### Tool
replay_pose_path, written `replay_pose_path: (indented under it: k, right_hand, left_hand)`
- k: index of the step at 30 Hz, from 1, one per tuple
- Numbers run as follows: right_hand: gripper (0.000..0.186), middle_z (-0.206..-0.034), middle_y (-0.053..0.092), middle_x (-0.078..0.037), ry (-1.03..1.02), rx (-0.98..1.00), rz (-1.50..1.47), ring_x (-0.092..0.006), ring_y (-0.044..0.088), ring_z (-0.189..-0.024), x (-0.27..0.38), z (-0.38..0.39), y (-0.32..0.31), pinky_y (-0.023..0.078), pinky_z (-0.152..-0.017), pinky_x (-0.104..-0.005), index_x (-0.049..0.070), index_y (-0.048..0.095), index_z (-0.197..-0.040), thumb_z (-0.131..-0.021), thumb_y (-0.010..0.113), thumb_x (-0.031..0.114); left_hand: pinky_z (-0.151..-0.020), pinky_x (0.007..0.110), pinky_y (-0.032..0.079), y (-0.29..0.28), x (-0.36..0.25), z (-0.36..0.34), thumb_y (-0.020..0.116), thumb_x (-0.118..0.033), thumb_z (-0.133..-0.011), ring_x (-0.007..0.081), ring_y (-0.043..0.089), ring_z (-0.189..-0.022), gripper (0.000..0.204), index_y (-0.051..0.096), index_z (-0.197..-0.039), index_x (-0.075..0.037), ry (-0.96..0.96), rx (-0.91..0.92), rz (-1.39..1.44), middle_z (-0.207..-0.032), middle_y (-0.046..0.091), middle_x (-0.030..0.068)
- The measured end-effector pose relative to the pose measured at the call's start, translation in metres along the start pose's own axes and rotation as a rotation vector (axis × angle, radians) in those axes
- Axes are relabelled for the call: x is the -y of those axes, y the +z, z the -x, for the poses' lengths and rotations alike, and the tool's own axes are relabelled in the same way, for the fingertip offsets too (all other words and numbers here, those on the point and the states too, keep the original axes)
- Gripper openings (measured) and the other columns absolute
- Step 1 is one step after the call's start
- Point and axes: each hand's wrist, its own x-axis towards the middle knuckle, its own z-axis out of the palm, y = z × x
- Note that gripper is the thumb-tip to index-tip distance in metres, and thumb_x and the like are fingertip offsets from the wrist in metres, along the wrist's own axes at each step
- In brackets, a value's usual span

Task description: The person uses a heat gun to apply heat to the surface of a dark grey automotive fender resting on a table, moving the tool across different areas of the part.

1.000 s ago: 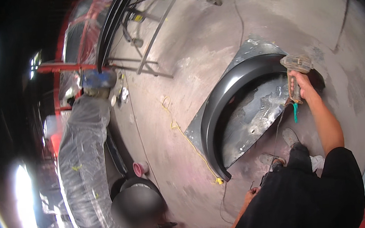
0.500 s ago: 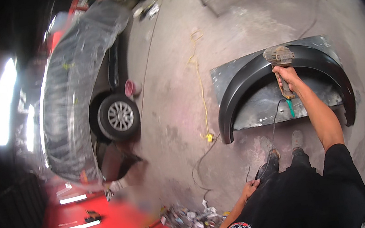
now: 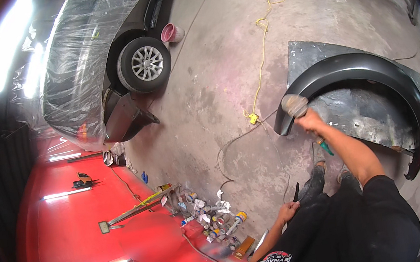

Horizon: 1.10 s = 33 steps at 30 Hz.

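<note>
My right hand (image 3: pixel 309 121) is closed round the grip of a dusty, round-headed corded power tool (image 3: pixel 295 104); its exact kind is unclear. A green sleeve (image 3: pixel 325 146) sits at the lower end of its grip. The tool's head is by the left end of a black wheel-arch flare (image 3: pixel 355 63); whether they touch I cannot tell. The flare arches over a scuffed grey metal sheet (image 3: pixel 345 115). Low at my left side, my left hand (image 3: pixel 286 212) is closed on a black cord (image 3: pixel 297 192), which stands up from the fingers as a dark strip.
A plastic-covered car (image 3: pixel 82 57) with an exposed wheel (image 3: pixel 144 65) stands at the left, a pink bucket (image 3: pixel 172 33) beside it. A yellow cord (image 3: pixel 263 63) crosses the concrete. Several cans and crumpled papers (image 3: pixel 220 218) litter the floor near a red glossy panel (image 3: pixel 90 217).
My right hand has carried the power tool from the top of the arch to its left end. The view has shifted, showing more of the red panel and cans. My left hand stays closed.
</note>
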Motion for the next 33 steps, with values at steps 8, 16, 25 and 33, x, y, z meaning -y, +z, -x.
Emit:
replay_pose_path:
  k: [8,16,25,33]
  right_hand:
    - [0.035,-0.067,0.066,-0.014,-0.061,0.394,0.514,-0.024,0.064,-0.057,-0.026,0.024,0.034,0.05,-0.057,-0.0359,0.003,0.068,-0.086,-0.064,0.074,0.029]
    - [0.034,-0.074,0.064,-0.013,0.026,-0.048,-0.003,-0.0184,0.061,-0.056,-0.053,0.03,-0.084,0.048,-0.048,-0.0326,0.003,0.063,-0.098,-0.07,0.069,0.022]
    - [0.014,-0.06,0.05,-0.003,-0.125,-0.638,-0.925,-0.0115,0.047,-0.046,-0.13,0.161,-0.292,0.039,-0.038,-0.027,0.005,0.054,-0.08,-0.072,0.063,0.012]
    - [0.014,-0.059,0.049,0.001,-0.102,-0.986,-1.421,-0.0121,0.047,-0.047,-0.276,0.296,-0.353,0.042,-0.043,-0.028,0.011,0.055,-0.077,-0.074,0.065,0.02]
  left_hand:
    - [-0.063,0.029,0.043,-0.003,0.03,-0.01,0.057,-0.048,-0.085,0.0112,0.054,-0.066,0.045,0.066,-0.081,-0.004,-0.037,0.066,0.081,-0.067,0.061,0.0025]
    - [-0.069,0.027,0.046,-0.007,-0.012,-0.003,0.056,-0.037,-0.09,0.01,0.056,-0.07,0.038,0.067,-0.088,0.0,-0.052,0.108,0.066,-0.075,0.064,0.0031]
    - [-0.066,0.028,0.046,0.013,-0.071,-0.02,0.057,-0.04,-0.089,0.0097,0.056,-0.069,0.04,0.068,-0.091,-0.002,0.091,0.166,-0.25,-0.074,0.064,0.0034]
    - [-0.065,0.027,0.045,0.043,-0.093,-0.057,0.06,-0.042,-0.087,0.008,0.054,-0.068,0.04,0.068,-0.089,-0.003,0.18,0.367,-0.381,-0.072,0.063,0.0013]
